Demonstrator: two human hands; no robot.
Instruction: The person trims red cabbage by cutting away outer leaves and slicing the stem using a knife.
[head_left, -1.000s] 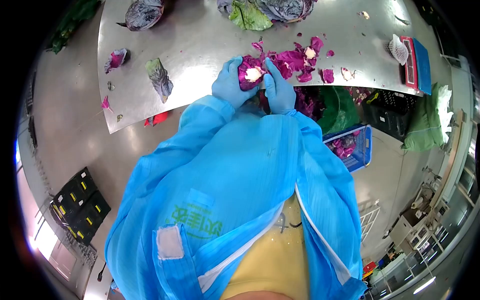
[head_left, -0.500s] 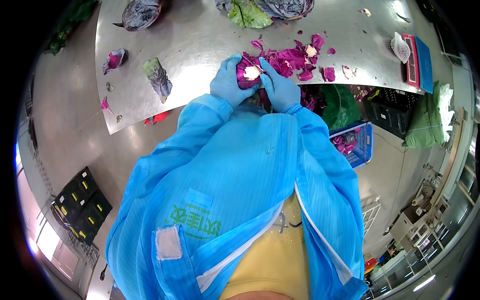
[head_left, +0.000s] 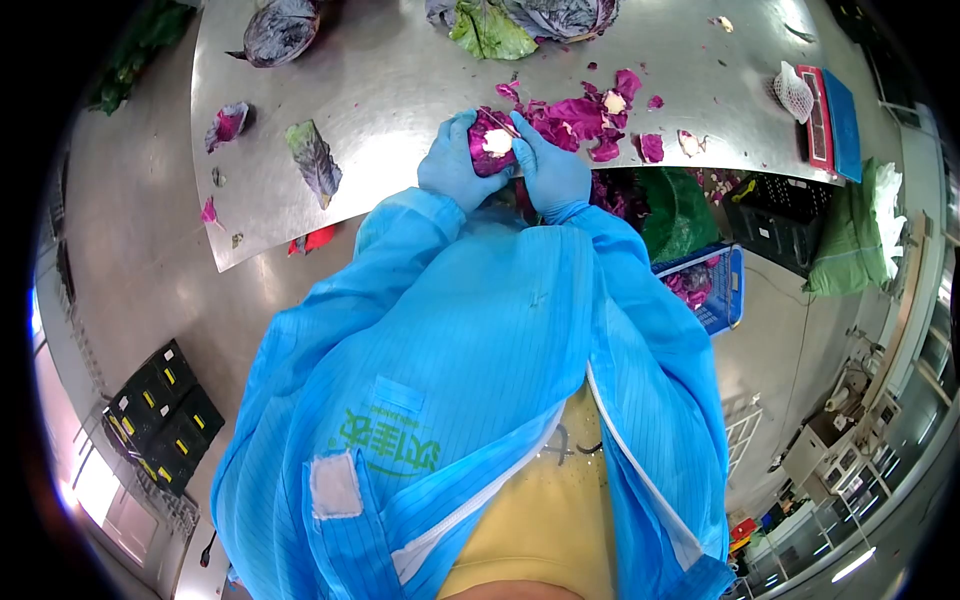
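A trimmed red cabbage (head_left: 482, 148), with a pale cut stem patch facing up, is held at the near edge of the steel table (head_left: 400, 100). My left hand (head_left: 448, 160), in a blue glove, wraps its left side. On the other side my gloved right hand (head_left: 556, 172) is closed, its thumb and fingers against the cabbage. A thin straight line runs from the right fingers across the top; whether it is a blade or a leaf edge I cannot tell. Torn purple leaves (head_left: 575, 118) lie just beyond the right hand.
Whole cabbages (head_left: 282, 32) and a green outer leaf (head_left: 490, 32) sit at the far side. Loose leaves (head_left: 316, 160) lie at left. A red and blue device (head_left: 832, 122) stands at right. Beneath are a green bag (head_left: 676, 212), a blue crate (head_left: 733, 290) and a black crate (head_left: 772, 225).
Both hands and the cabbage remain together at the table edge, with the right hand shifted slightly left. The whole view has moved a little.
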